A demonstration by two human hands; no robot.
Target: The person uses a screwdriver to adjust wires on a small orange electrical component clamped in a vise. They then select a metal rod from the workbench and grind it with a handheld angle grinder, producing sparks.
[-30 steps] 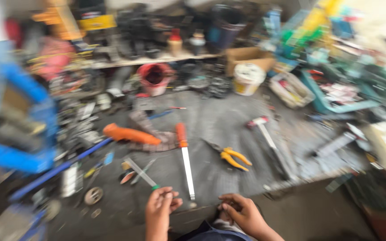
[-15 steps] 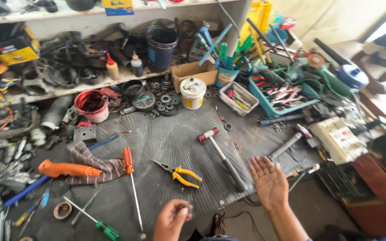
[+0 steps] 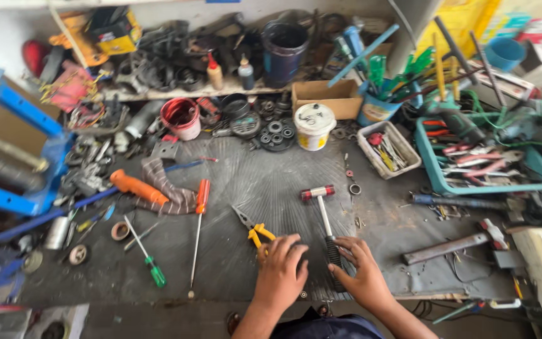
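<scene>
Left hand (image 3: 281,271): flat, palm down, fingers spread, resting on the dark ribbed surface (image 3: 271,182) at its near edge, fingertips over the yellow handles of a pair of pliers (image 3: 253,230); nothing gripped. Pliers: long axis diagonal, grey nose pointing away and to the left, handles toward the hand. Right hand (image 3: 360,270): just right of the left, palm down, fingers loosely curled onto the black ribbed grip of a small mallet (image 3: 322,213); touching it, not clearly clasped round it. Mallet: lies flat between the two hands and beyond them, long axis running nearly straight away from the person, tilted slightly left; head at the far end, set crosswise, red one side and white the other; pale shaft; grip at the near end under the right fingers. Left of the pliers: long screwdriver, orange handle (image 3: 201,202), tip toward the near edge; green-handled screwdriver (image 3: 148,260), diagonal. Further left: orange-handled tool (image 3: 136,187) on a striped cloth (image 3: 169,188). Beyond the mallet head: white lidded tub (image 3: 313,125), cardboard box (image 3: 326,98), red bucket (image 3: 181,118). Right: white tray of small tools (image 3: 389,149), teal tray (image 3: 479,160), grey metal bar (image 3: 437,250)
</scene>
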